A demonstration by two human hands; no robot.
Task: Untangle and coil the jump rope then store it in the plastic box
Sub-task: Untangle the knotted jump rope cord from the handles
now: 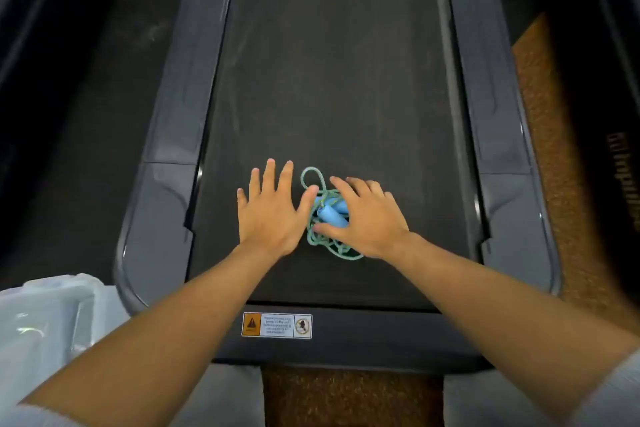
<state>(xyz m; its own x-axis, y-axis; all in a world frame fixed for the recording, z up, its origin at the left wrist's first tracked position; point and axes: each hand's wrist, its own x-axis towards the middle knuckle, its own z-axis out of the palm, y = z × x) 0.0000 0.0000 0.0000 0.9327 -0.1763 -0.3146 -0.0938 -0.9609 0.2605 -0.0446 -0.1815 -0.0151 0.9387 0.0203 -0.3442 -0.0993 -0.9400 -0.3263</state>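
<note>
While both arms reached out over the treadmill belt [332, 80], the jump rope [323, 218] lay there in a tangled green heap near the belt's near end, its blue handles [330, 215] bunched together in the middle of the knot. The left hand [272, 210] was spread flat, fingers straight and fanned, just beside the heap with only the thumb touching the cord; it held nothing. The right hand [363, 218] sat right on top of the tangle, fingers gently bent over it and thumb laid against a handle, but whether it truly gripped anything could not be told, since the palm hid much of the rope beneath. One loop poked out beyond the fingers, more cord trailed out under the wrist. Down at the lower left, the plastic box [52, 322] was cut off by the frame edge, pale and blurred. A warning label [276, 325] was on the treadmill's rear edge, its print too small to read.
</note>
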